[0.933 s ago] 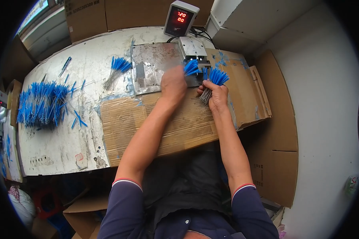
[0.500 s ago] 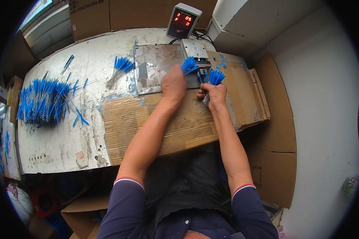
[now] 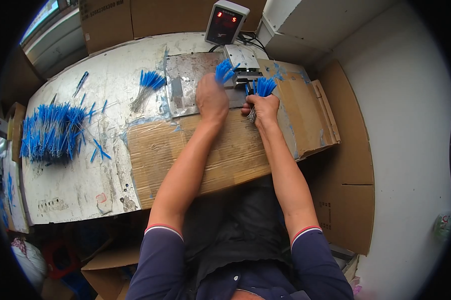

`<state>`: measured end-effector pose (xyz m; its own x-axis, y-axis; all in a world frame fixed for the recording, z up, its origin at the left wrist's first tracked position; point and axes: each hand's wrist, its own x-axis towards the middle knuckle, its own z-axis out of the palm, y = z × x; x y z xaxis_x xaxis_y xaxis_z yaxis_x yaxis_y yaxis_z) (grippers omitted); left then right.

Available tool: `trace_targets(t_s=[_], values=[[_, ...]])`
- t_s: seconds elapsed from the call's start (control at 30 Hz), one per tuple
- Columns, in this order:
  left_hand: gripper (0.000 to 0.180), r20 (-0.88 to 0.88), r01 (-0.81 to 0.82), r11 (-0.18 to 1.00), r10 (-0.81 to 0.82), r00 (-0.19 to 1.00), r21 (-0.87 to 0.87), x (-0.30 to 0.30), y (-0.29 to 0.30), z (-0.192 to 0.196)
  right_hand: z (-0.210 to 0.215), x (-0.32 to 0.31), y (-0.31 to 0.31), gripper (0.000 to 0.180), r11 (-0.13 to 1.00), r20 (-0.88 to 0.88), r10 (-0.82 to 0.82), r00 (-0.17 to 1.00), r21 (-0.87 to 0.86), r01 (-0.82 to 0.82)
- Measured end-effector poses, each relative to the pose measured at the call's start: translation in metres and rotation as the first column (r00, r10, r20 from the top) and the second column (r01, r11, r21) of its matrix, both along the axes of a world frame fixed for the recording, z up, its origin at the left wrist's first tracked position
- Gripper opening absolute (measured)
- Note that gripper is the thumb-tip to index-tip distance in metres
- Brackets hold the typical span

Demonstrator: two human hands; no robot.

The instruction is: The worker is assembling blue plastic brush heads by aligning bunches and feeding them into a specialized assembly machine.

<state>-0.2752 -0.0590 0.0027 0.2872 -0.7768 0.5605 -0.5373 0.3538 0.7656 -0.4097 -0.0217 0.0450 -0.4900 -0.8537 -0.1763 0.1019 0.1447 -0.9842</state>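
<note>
My left hand [image 3: 212, 99] is closed around a bunch of blue-tipped wires [image 3: 225, 72], their blue ends pointing up and away from me. It hovers over the worn metal plate [image 3: 188, 67], slightly blurred. To its right, my right hand [image 3: 263, 108] grips a second bunch of blue-tipped wires [image 3: 265, 86], with pale wire ends hanging below the fingers. Right in front of this hand stands a small metal machine [image 3: 243, 59] with a dark working head. The fingers partly hide both bunches, and I cannot tell whether a wire touches the machine head.
A loose bunch of blue-tipped wires [image 3: 151, 80] lies left of the plate. A large pile [image 3: 53, 131] sits at the far left, near a pen [image 3: 80, 84]. Behind the machine stands a red-digit display [image 3: 226, 24]. Flattened cardboard [image 3: 185, 150] covers the front table edge.
My left hand and its bunch have shifted a little left, away from the machine. My right hand has moved slightly forward, closer to the machine head. The display's red digits have changed.
</note>
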Motion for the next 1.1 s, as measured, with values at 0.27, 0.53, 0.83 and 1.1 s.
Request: trace_targets(t_s=[0.27, 0.53, 0.83, 1.1], values=[[0.012, 0.075, -0.007, 1.0, 0.007, 0.997, -0.002, 0.002, 0.001, -0.003, 0.001, 0.015, 0.0, 0.013, 0.999, 0.121, 0.024, 0.992, -0.049, -0.018], [0.017, 0.118, 0.028, 0.997, -0.036, 0.992, 0.067, 0.001, 0.008, 0.0, -0.005, 0.018, 0.003, 0.008, 0.998, 0.313, -0.013, 0.95, -0.059, 0.033], [0.027, 0.137, 0.204, 0.929, -0.256, 0.957, 0.31, 0.005, 0.009, 0.008, -0.012, 0.021, 0.011, 0.008, 0.991, 0.392, 0.013, 0.92, -0.128, 0.04], [0.015, -0.08, 0.348, 0.892, -0.34, 0.937, 0.287, 0.017, 0.002, 0.013, -0.021, 0.0, 0.022, 0.016, 0.953, 0.493, -0.085, 0.866, -0.212, 0.214]])
